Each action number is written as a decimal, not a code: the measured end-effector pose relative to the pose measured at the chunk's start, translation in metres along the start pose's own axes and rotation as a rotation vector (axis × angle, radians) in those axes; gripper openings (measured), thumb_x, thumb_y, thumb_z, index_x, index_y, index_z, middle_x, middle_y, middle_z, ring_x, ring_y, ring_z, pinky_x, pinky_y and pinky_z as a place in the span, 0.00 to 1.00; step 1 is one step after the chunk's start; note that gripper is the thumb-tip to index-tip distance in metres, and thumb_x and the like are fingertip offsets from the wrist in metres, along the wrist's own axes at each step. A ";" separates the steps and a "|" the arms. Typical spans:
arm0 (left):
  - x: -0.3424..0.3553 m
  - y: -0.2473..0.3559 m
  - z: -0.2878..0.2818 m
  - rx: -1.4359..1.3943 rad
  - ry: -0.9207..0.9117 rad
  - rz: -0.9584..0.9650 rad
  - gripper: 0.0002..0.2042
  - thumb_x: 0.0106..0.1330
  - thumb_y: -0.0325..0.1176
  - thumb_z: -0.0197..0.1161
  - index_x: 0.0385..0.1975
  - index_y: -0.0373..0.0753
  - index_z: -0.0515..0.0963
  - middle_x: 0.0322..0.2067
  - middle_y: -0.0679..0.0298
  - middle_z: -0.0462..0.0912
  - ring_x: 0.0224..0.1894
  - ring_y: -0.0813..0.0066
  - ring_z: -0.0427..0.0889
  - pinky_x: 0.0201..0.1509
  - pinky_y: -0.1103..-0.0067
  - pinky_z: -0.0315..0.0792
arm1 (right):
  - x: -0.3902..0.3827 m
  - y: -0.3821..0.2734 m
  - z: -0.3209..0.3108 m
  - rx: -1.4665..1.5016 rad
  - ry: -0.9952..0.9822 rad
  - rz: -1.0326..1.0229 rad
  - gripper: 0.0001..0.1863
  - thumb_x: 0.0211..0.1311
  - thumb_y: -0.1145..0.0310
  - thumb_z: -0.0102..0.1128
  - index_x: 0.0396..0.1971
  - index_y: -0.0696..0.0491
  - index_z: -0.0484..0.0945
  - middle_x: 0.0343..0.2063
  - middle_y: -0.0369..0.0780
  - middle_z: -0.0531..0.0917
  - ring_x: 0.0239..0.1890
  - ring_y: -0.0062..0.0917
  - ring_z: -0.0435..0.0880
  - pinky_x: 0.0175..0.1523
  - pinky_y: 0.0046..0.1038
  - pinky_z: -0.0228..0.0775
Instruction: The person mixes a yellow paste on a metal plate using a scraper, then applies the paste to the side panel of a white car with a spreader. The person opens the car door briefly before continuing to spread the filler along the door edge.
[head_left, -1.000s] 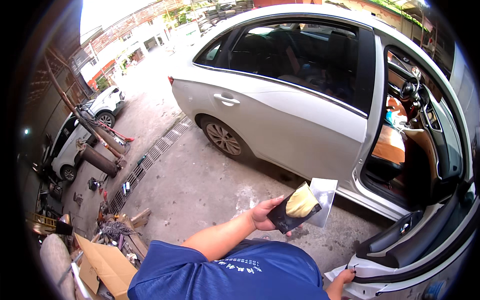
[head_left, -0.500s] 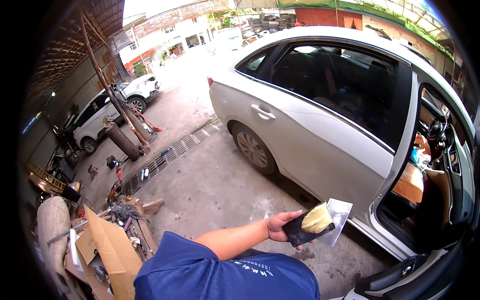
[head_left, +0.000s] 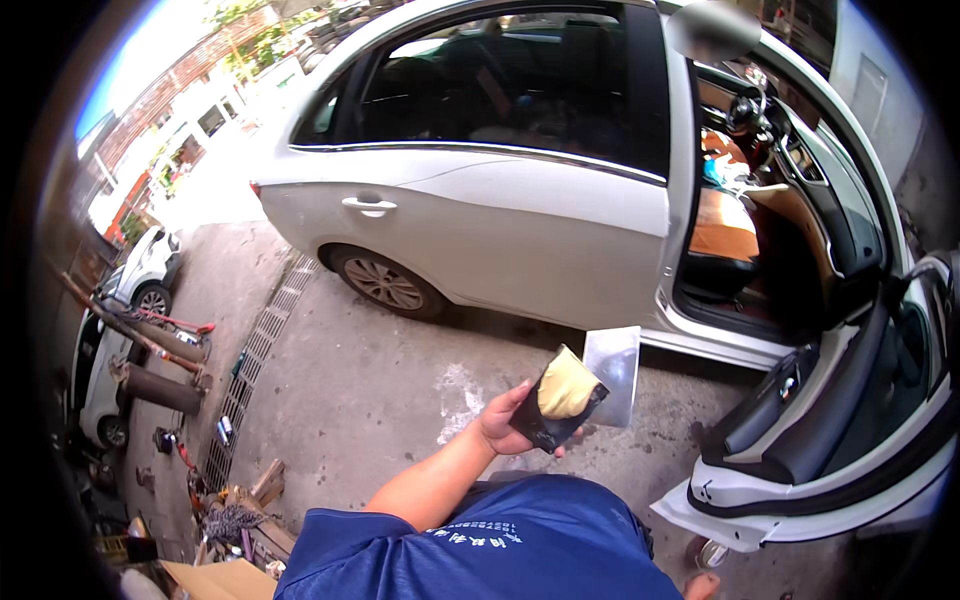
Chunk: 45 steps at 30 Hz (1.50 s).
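My left hand [head_left: 507, 420] is closed round a black flat plate [head_left: 541, 434], thumb on the near edge and fingertips showing underneath. A smooth mound of pale yellow paste [head_left: 567, 388], like body filler, covers much of the plate. Beyond it a thin grey sheet [head_left: 612, 372] sticks out, apparently held in the same hand. All this hangs in front of the white car [head_left: 520, 235], apart from its side. At the lower edge a bit of skin [head_left: 703, 586], possibly my right hand, shows beside a small round pale object [head_left: 711, 553]; its fingers cannot be made out.
The front car door [head_left: 800, 450] stands wide at the right, showing an orange-brown seat [head_left: 722, 225]. A floor grate [head_left: 262, 345] runs along the left. Wood scraps [head_left: 265, 485] and a cardboard box [head_left: 220, 580] lie lower left. Another white car [head_left: 105, 385] is parked beyond a metal cylinder [head_left: 160, 388].
My view has swung to the right, so the car sits further left and more of the swung-out front door shows. My left hand keeps hold of the black plate, paste and sheet.
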<state>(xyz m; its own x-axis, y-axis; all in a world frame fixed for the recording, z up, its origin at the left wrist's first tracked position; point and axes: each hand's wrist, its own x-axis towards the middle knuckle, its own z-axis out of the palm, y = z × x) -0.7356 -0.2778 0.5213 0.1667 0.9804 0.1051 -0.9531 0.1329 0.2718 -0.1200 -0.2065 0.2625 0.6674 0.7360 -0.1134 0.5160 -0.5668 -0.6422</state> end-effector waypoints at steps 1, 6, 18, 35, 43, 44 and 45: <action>-0.009 -0.001 -0.002 0.008 0.047 0.040 0.33 0.67 0.57 0.51 0.67 0.45 0.58 0.62 0.51 0.66 0.58 0.40 0.70 0.47 0.45 0.72 | 0.005 -0.010 -0.025 0.146 0.059 -0.049 0.11 0.63 0.72 0.49 0.42 0.61 0.73 0.32 0.44 0.77 0.33 0.28 0.77 0.43 0.29 0.71; 0.023 -0.006 -0.011 0.041 0.077 0.060 0.36 0.66 0.58 0.50 0.68 0.43 0.54 0.66 0.51 0.59 0.52 0.44 0.77 0.39 0.48 0.74 | -0.049 -0.248 -0.129 0.728 -0.026 -0.898 0.38 0.70 0.46 0.39 0.65 0.65 0.52 0.64 0.50 0.61 0.66 0.39 0.60 0.70 0.38 0.46; 0.014 0.047 -0.041 0.065 -0.038 -0.091 0.41 0.65 0.59 0.51 0.69 0.34 0.50 0.67 0.51 0.56 0.50 0.45 0.79 0.39 0.48 0.75 | -0.101 -0.332 -0.095 0.615 -0.192 -1.001 0.34 0.64 0.54 0.55 0.60 0.66 0.62 0.59 0.49 0.68 0.62 0.38 0.66 0.67 0.35 0.52; 0.023 0.179 -0.082 -0.068 -0.066 -0.352 0.50 0.57 0.58 0.63 0.68 0.28 0.47 0.57 0.48 0.70 0.50 0.43 0.77 0.45 0.48 0.73 | -0.185 -0.600 0.124 0.207 0.226 -1.206 0.40 0.63 0.60 0.56 0.66 0.67 0.48 0.62 0.61 0.59 0.63 0.54 0.60 0.68 0.43 0.52; 0.005 0.200 -0.097 -0.055 -0.016 -0.314 0.50 0.57 0.60 0.62 0.67 0.26 0.47 0.55 0.47 0.73 0.49 0.43 0.78 0.44 0.48 0.73 | -0.194 -0.682 0.202 0.154 0.248 -1.129 0.44 0.61 0.57 0.59 0.67 0.65 0.46 0.65 0.59 0.55 0.68 0.50 0.55 0.70 0.43 0.48; 0.004 0.202 -0.097 -0.051 -0.014 -0.309 0.51 0.57 0.60 0.62 0.67 0.26 0.47 0.55 0.47 0.73 0.49 0.43 0.78 0.44 0.48 0.73 | -0.198 -0.683 0.211 0.185 0.212 -1.124 0.42 0.63 0.57 0.58 0.67 0.64 0.47 0.65 0.58 0.56 0.68 0.50 0.54 0.71 0.41 0.46; 0.004 0.205 -0.099 -0.047 -0.015 -0.308 0.51 0.57 0.60 0.62 0.67 0.26 0.47 0.55 0.47 0.73 0.49 0.43 0.78 0.44 0.48 0.73 | -0.201 -0.678 0.217 0.202 0.162 -1.143 0.42 0.63 0.58 0.57 0.67 0.64 0.47 0.65 0.58 0.56 0.68 0.50 0.55 0.70 0.41 0.47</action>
<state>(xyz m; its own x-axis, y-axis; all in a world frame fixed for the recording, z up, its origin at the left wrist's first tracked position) -0.9550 -0.2322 0.4829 0.4532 0.8906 0.0387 -0.8675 0.4307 0.2487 -0.7208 0.1105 0.5560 -0.0614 0.7153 0.6961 0.7748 0.4738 -0.4185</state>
